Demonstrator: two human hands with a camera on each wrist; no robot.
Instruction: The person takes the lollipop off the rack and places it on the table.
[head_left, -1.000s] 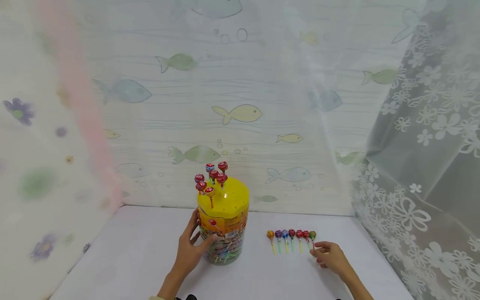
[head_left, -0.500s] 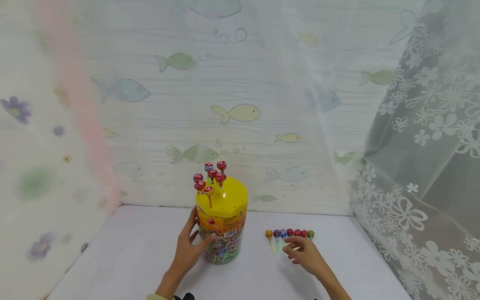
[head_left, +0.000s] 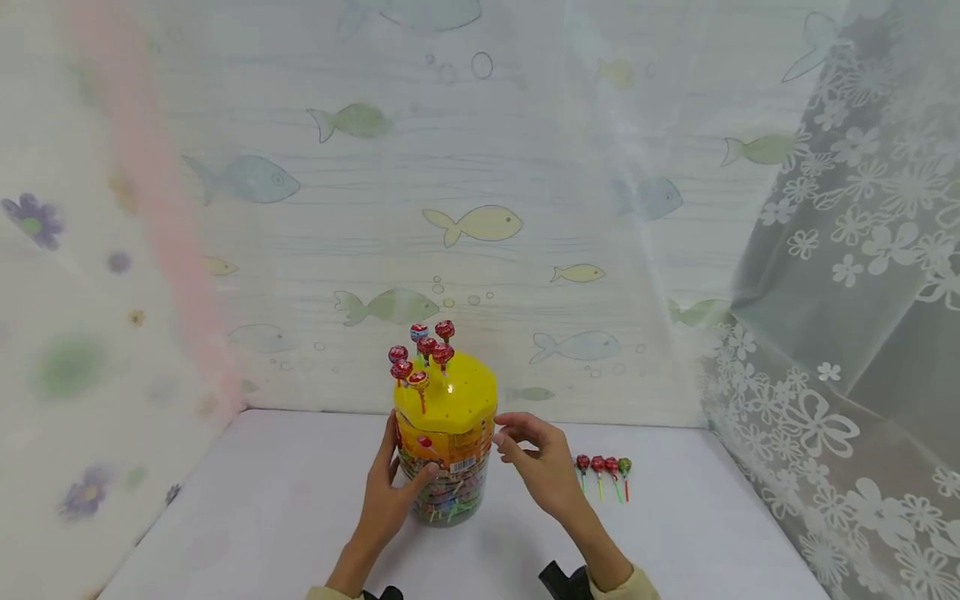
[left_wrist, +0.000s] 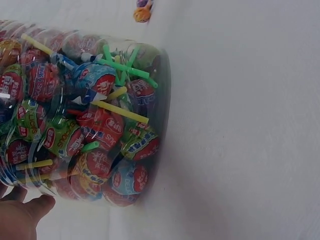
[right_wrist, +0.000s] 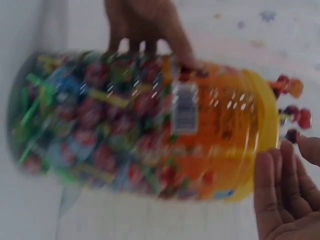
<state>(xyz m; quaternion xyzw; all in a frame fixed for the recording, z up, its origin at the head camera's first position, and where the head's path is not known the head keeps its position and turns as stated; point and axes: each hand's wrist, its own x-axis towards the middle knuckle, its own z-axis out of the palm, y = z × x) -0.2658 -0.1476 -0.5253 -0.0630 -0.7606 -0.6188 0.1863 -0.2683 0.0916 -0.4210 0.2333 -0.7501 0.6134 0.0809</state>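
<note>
A clear jar (head_left: 457, 493) full of wrapped lollipops stands upright on the table under a yellow lid (head_left: 467, 402). Several lollipops (head_left: 442, 354) stick up from the left part of that lid. My left hand (head_left: 386, 493) grips the jar's left side, thumb toward the front; its thumb (left_wrist: 35, 210) shows at the lower left in the left wrist view. Beside the jar's right side, just below the lid, is my right hand (head_left: 543, 468). No object shows between its fingers (right_wrist: 270, 185); whether they touch the jar I cannot tell.
To the right of the jar, a row of loose lollipops (head_left: 597, 464) lies on the white table (head_left: 247, 508); my right hand covers the row's left part in the head view. A fish-patterned curtain (head_left: 480, 275) hangs behind, and a lace curtain (head_left: 855, 333) is at the right.
My right hand has moved left, from the right end of the loose lollipop row, over it, to the jar's right side. My left hand has kept its grip on the jar.
</note>
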